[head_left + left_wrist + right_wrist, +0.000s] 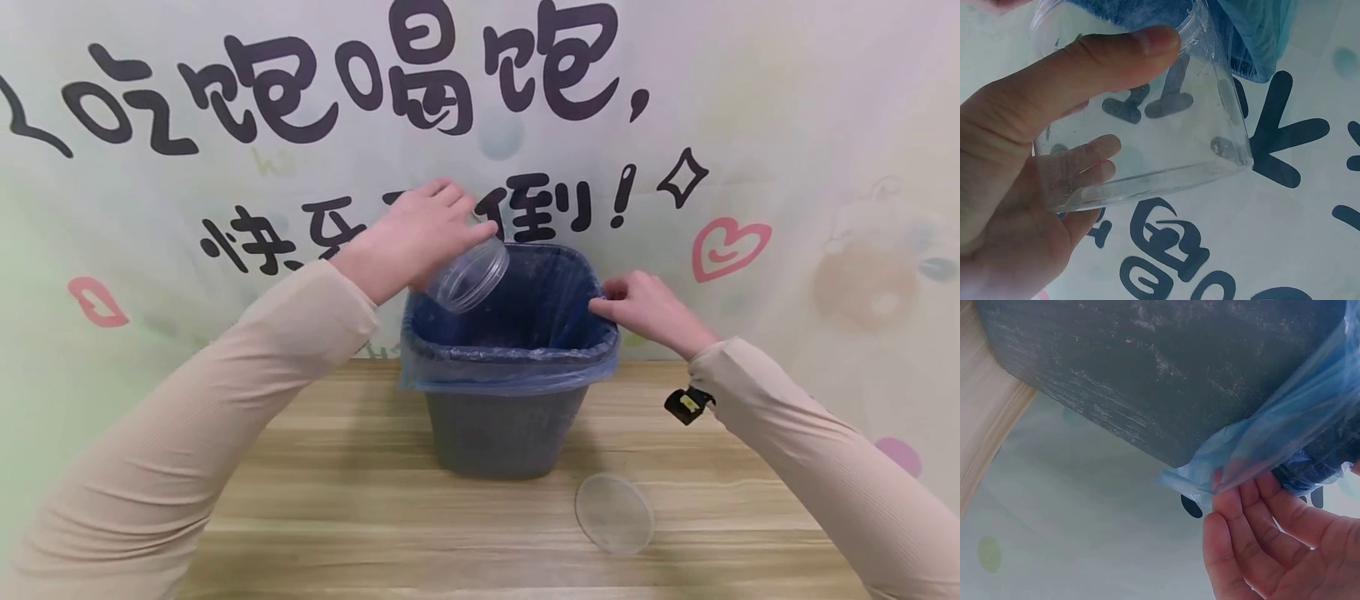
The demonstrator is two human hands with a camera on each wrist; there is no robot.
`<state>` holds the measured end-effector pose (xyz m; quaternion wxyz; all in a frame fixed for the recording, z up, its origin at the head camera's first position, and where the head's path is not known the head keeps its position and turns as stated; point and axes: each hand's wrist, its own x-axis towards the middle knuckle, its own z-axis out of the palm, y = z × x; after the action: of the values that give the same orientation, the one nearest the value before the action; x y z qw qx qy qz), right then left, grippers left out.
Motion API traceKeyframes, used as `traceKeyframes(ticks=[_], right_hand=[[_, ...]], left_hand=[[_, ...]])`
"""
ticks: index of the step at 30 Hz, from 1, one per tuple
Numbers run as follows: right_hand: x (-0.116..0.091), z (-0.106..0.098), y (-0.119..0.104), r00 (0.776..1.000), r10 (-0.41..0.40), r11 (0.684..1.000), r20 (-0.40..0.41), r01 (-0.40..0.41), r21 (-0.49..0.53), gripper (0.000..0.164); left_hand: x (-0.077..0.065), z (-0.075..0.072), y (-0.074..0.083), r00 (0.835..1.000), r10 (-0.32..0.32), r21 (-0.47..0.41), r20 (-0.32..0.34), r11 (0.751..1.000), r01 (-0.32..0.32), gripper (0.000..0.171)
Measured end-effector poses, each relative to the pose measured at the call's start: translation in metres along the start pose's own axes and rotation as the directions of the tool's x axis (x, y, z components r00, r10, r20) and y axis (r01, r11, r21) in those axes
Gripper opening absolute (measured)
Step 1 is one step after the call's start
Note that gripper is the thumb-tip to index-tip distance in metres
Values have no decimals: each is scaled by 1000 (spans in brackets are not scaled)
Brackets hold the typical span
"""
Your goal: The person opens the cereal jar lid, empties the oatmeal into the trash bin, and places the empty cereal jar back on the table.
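My left hand [427,233] grips a clear plastic jar [474,273] and holds it tilted over the bin, its mouth facing down toward the opening. In the left wrist view the thumb lies across the near side of the jar [1166,144], and fingers show through its far wall. No contents show through the clear plastic. A grey trash bin [502,429] stands upright, lined with a blue plastic bag [510,379] folded over its rim. At the bin's right side my right hand [648,310] holds the bagged rim, fingers outside against the bag [1254,440].
A round, translucent lid [615,514] lies flat on the wood-grain table [337,517], in front of the bin to the right. Close behind the bin hangs a pale backdrop [810,108] with black lettering. A black strap [688,405] sits at the right sleeve.
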<state>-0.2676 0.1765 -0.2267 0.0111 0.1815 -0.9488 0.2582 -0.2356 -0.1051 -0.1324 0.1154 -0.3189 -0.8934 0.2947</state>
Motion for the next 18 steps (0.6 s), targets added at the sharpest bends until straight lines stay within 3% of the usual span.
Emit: traceKeyframes(ticks=[6, 12, 18], right_hand=[[0, 0, 0, 1000, -6, 1000, -3, 6, 1, 33], [0, 0, 1, 1000, -9, 1000, -10, 9, -2, 33], [-1, 0, 1, 1000, -6, 1000, -8, 6, 2, 31]], left_hand=[[-13, 1, -10, 1000, -6, -58, -15, 998, 5, 90], [-25, 2, -21, 996, -33, -147, -88, 989, 20, 97], [-35, 6, -25, 987, -50, -139, -154, 990, 29, 96]])
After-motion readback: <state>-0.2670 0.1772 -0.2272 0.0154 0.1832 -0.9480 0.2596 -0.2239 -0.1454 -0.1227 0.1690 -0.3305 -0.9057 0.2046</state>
